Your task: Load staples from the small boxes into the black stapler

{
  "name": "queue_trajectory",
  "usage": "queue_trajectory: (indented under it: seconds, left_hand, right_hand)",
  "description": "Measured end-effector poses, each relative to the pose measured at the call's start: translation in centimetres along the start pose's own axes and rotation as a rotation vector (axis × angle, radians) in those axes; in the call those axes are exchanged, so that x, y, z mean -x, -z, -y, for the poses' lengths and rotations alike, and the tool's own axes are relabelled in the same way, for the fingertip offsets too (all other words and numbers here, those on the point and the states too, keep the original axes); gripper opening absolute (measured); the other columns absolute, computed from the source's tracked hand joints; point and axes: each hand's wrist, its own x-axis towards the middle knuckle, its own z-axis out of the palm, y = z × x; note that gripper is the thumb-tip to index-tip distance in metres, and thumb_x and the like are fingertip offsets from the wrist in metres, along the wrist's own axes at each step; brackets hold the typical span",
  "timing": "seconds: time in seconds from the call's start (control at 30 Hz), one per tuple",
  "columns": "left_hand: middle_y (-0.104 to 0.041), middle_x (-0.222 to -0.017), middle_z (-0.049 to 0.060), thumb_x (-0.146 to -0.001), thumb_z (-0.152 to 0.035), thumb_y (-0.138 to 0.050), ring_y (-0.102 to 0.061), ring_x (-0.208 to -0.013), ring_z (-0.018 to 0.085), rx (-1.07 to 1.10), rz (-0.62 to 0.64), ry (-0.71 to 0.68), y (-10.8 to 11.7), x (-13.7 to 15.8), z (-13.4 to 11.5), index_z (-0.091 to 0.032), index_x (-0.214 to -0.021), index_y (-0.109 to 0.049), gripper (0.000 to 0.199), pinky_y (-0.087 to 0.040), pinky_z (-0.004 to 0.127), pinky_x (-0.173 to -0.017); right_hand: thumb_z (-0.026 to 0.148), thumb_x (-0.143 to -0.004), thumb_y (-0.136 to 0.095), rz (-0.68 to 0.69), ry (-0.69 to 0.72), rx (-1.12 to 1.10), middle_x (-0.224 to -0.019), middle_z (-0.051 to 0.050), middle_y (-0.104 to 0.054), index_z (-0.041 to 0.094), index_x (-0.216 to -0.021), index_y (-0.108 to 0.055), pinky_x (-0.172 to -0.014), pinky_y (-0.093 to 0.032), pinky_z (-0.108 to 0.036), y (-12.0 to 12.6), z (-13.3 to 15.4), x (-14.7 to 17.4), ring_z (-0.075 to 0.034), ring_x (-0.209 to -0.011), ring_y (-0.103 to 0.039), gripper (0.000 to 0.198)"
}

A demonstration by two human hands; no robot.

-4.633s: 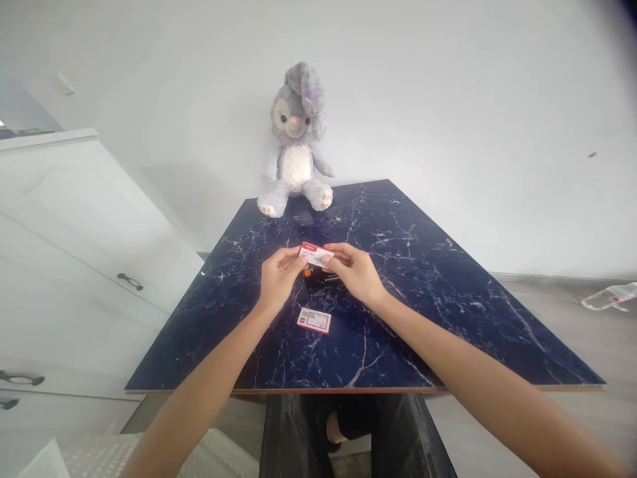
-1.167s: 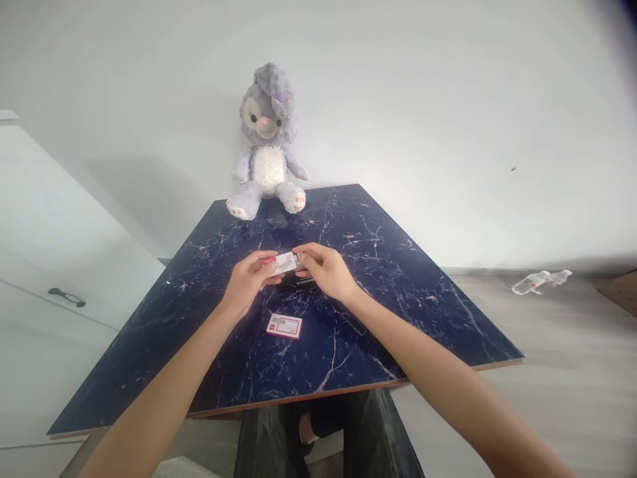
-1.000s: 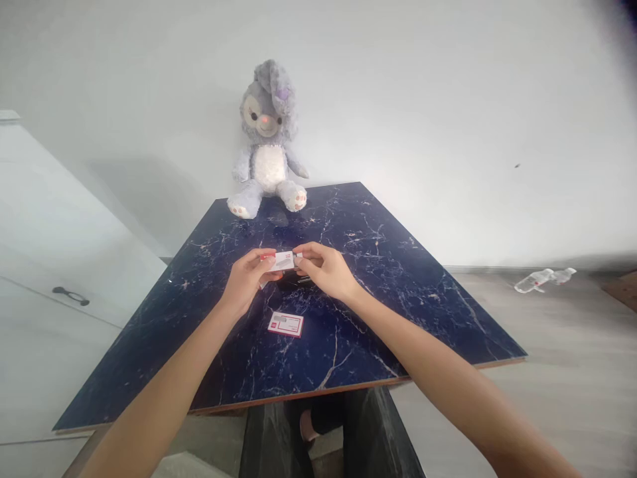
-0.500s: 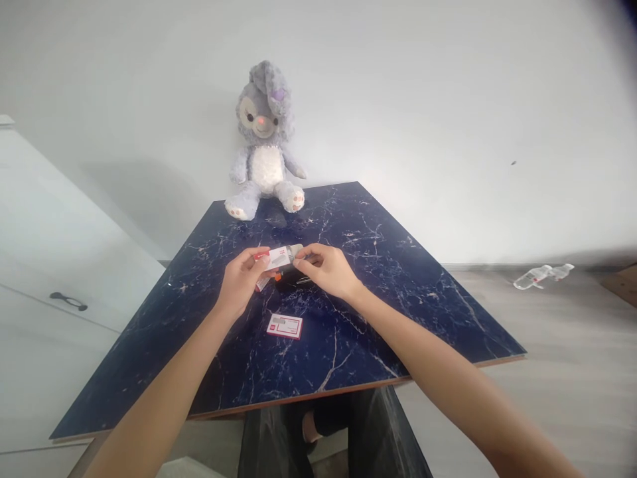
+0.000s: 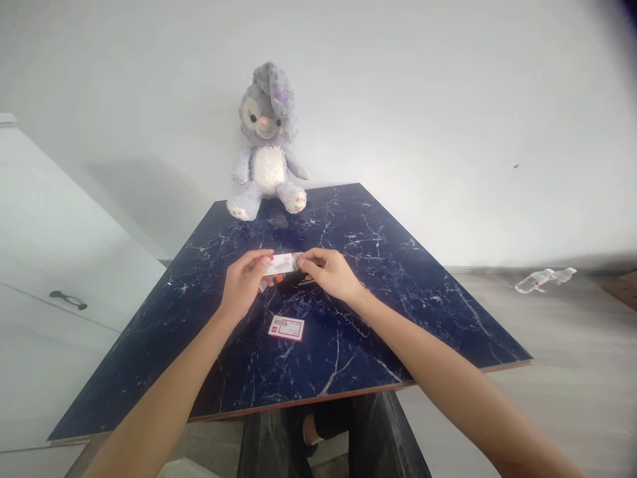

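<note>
Blue worktop [image 5: 398, 318]: plush toy [image 5: 269, 166] sitting at rear. Left hand [image 5: 243, 282] gripping red-and-white box [image 5: 279, 264]; right hand [image 5: 329, 273] pinching grey piece [image 5: 295, 261] at its end.

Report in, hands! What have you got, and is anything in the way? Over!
Left hand holding red-and-white box. Right hand pinching its pale end. Black item beyond, partly hidden. Flat white-and-red pack lying nearer.

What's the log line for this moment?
left hand: holds small box; right hand: pinching its end; table: second box lying flat; far edge: plush toy
</note>
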Motion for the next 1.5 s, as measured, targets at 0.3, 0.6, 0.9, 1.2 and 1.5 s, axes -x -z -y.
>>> queue_trajectory:
  seconds: [0.3,0.6,0.9,1.2,1.5]
  left_hand:
    - [-0.072,-0.105,0.008,-0.079,-0.037,-0.074,-0.049,-0.045,0.004,0.014,-0.131,-0.055,-1.3,0.9,-1.9,-0.022,-0.108,-0.070,0.033,-0.037,0.018,-0.037]
    - [-0.073,-0.094,0.007,-0.074,-0.033,-0.076,-0.044,-0.043,0.002,0.279,-0.077,0.073,0.6,-0.5,-1.8,-0.017,-0.092,-0.074,0.024,-0.029,0.017,-0.035]
    - [-0.074,-0.087,0.005,-0.073,-0.029,-0.077,-0.040,-0.039,0.002,0.157,-0.056,0.099,0.2,0.0,-2.0,-0.017,-0.089,-0.075,0.020,-0.028,0.019,-0.035]
    - [-0.072,-0.080,0.003,-0.074,-0.029,-0.075,-0.037,-0.038,0.001,0.241,-0.026,0.102,0.7,-0.4,-1.4,-0.017,-0.087,-0.075,0.018,-0.027,0.018,-0.035]
    - [-0.071,-0.082,0.003,-0.076,-0.030,-0.074,-0.037,-0.039,0.001,0.315,0.007,0.150,0.7,-0.5,-1.0,-0.017,-0.088,-0.074,0.018,-0.031,0.018,-0.036]
  right_hand:
    - [0.021,-0.080,-0.059,-0.147,0.039,-0.336,-0.101,-0.003,-0.070,0.021,-0.087,-0.062,-0.076,-0.059,-0.032,-1.7,-0.2,0.3,-0.017,-0.087,-0.068,0.007]
    - [0.019,-0.084,-0.061,-0.120,0.318,0.175,-0.117,-0.008,-0.064,0.022,-0.093,-0.069,-0.083,-0.057,-0.035,-1.7,0.7,1.5,-0.022,-0.104,-0.063,0.012]
    - [0.023,-0.089,-0.060,-0.127,0.407,0.324,-0.124,-0.009,-0.061,0.023,-0.094,-0.069,-0.098,-0.049,-0.042,-1.9,0.8,1.7,-0.025,-0.115,-0.058,0.010]
    - [0.025,-0.087,-0.068,-0.103,0.346,0.309,-0.112,-0.006,-0.070,0.023,-0.098,-0.072,-0.095,-0.048,-0.039,-1.7,0.4,1.3,-0.021,-0.104,-0.062,0.012]
    - [0.026,-0.087,-0.069,-0.017,0.291,0.320,-0.097,-0.004,-0.071,0.023,-0.094,-0.071,-0.078,-0.050,-0.032,-0.9,0.6,0.8,-0.018,-0.084,-0.064,0.008]
